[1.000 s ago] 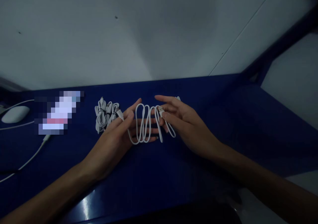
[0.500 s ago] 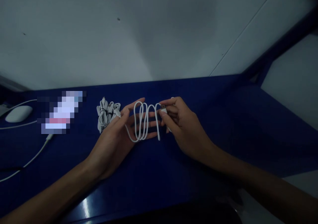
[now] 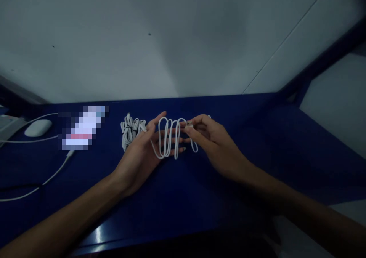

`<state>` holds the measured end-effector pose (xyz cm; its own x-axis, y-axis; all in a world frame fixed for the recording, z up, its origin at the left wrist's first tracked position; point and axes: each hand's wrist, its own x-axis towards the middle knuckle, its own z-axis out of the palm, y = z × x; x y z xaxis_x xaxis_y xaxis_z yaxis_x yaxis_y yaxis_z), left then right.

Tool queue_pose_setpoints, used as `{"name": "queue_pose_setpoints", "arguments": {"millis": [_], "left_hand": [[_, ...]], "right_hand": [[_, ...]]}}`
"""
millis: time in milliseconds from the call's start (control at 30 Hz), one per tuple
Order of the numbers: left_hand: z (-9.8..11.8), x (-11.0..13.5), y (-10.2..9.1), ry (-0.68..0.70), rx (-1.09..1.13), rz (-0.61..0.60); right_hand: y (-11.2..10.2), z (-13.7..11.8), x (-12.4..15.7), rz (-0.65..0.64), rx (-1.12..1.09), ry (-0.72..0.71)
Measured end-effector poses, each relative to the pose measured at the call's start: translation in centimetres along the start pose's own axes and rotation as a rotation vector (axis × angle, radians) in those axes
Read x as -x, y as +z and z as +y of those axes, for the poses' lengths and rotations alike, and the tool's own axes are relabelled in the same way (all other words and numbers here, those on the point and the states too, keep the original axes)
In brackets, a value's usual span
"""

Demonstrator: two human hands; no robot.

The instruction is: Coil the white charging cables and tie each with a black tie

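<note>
A white cable [image 3: 168,141] hangs in several loops over the outstretched fingers of my left hand [image 3: 143,155], whose palm faces up above the blue table [image 3: 177,197]. The thumb of that hand presses one cable end near its base. My right hand [image 3: 211,140] pinches the cable's other end, a small plug [image 3: 190,124], between thumb and fingertips, just right of the loops. A tied bundle of white cables [image 3: 130,130] lies on the table just beyond my left hand.
A white mouse [image 3: 38,127] sits at the far left with thin white cords running past it. A blurred-out object [image 3: 82,127] lies between the mouse and the bundle. A pale wall rises behind the table; the table's right edge drops off.
My right hand has closed from spread fingers to a pinch on the plug and drawn nearer the left hand. The loops sit tighter together. The view has shifted slightly left.
</note>
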<state>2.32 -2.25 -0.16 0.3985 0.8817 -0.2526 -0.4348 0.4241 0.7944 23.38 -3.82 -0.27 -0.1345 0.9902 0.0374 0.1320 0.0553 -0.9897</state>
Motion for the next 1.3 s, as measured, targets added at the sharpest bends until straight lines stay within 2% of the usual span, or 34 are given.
{"name": "queue_pose_setpoints", "arguments": {"millis": [100, 300, 400, 500, 667, 767, 833, 900, 967, 1033, 1200, 1300], "left_hand": [[0.0, 0.2, 0.2, -0.002, 0.004, 0.026], [-0.3, 0.5, 0.3, 0.010, -0.086, 0.055], [-0.5, 0.7, 0.4, 0.020, -0.129, 0.071], [-0.8, 0.8, 0.6, -0.003, -0.117, 0.027], [-1.0, 0.9, 0.5, -0.043, -0.124, -0.032], [-1.1, 1.2, 0.2, -0.008, -0.287, -0.016], [-1.1, 1.5, 0.1, 0.114, -0.515, 0.057], [-0.9, 1.6, 0.1, 0.301, -0.766, 0.148], [-0.5, 1.5, 0.2, 0.432, -0.912, 0.213], [-0.2, 1.2, 0.4, 0.440, -0.879, 0.213], [0.0, 0.5, 0.7, 0.361, -0.552, 0.133], [-0.1, 0.4, 0.6, 0.375, -0.513, 0.145]], "right_hand": [[0.1, -0.4, -0.4, -0.124, -0.073, 0.083], [0.5, -0.2, -1.2, -0.260, -0.369, 0.231], [0.9, -0.1, -1.4, -0.306, -0.422, 0.245], [1.5, 0.0, -1.5, -0.329, -0.424, 0.225], [2.2, 0.2, -1.0, -0.269, -0.303, 0.171], [2.3, 0.5, -0.6, -0.212, -0.286, 0.141], [2.4, 0.7, -0.4, -0.171, -0.288, 0.085], [2.4, 0.8, -0.2, -0.122, -0.282, 0.026], [2.3, 0.8, 0.0, -0.072, -0.252, 0.003], [2.1, 0.8, 0.1, -0.041, -0.218, -0.005], [1.7, 0.6, 0.2, 0.011, -0.211, 0.000], [1.6, 0.5, 0.2, 0.048, -0.211, -0.024]]}}
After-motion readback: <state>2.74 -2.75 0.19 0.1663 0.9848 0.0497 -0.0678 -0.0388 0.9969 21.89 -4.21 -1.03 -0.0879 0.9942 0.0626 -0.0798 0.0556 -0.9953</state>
